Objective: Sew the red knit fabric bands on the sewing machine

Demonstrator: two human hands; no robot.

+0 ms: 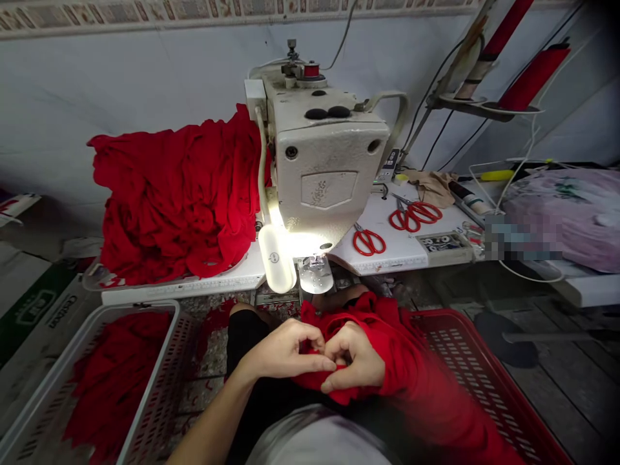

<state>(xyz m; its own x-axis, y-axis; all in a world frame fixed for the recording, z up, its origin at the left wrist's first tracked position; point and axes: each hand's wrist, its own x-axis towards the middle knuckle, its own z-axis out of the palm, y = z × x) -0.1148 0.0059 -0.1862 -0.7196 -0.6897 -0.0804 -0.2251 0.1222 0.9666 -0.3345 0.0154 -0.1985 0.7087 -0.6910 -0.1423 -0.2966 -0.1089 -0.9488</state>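
Over my lap, in front of the sewing machine [329,161], lies red fabric [372,316]. My left hand [288,349] pinches its edge between thumb and fingers. Right beside it, fingertips nearly touching, my right hand [357,361] is closed on the same fabric. Red cloth covers or drapes along my right forearm. What exactly sits between the fingertips is partly hidden. The machine's lit lamp [277,258] shines on the needle area, just beyond my hands.
A big heap of red fabric [179,200] rests left of the machine. Below stand a white basket [175,323] with red cloth and a red basket [448,316]. Red-handled scissors [369,242] lie on the sewing table [402,255]. Red thread cones [533,77] stand behind at the right.
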